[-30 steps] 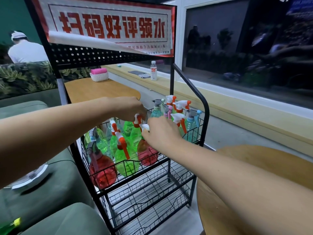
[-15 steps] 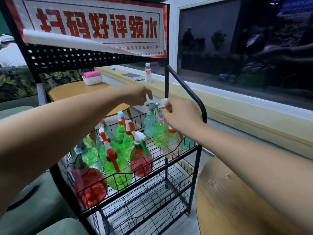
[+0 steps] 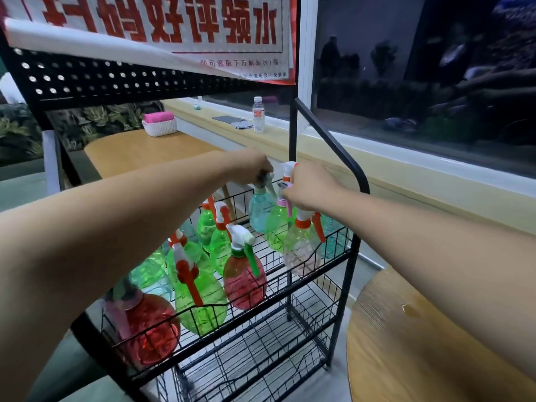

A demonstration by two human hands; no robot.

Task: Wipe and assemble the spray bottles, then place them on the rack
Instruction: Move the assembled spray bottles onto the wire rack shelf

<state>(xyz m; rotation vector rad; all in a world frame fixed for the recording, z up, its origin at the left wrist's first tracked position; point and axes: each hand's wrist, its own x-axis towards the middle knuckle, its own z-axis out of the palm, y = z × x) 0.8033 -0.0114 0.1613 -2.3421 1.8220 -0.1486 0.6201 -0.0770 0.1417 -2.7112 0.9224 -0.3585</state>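
A black wire rack (image 3: 358,181) holds several spray bottles on its upper basket shelf: green ones, red ones, a pale blue one and a clear pinkish one. My left hand (image 3: 252,168) grips the grey spray head of the pale blue bottle (image 3: 259,210) at the back of the shelf. My right hand (image 3: 309,184) closes on the pink-and-grey spray head of a green bottle (image 3: 278,227) right beside it. A clear bottle with an orange trigger (image 3: 301,248) stands just below my right hand. A red bottle with a green trigger (image 3: 243,274) stands mid-shelf.
Two lower wire shelves (image 3: 261,352) of the rack hold nothing. A round wooden table (image 3: 420,343) is at the lower right. Behind the rack are a wooden table with a white basket (image 3: 159,127) and a sill with a water bottle (image 3: 258,114). Green sofa at left.
Both hands moved from the front bottles to the back right of the shelf. My left hand came down and closed on the pale blue bottle's head; the view shifted closer.
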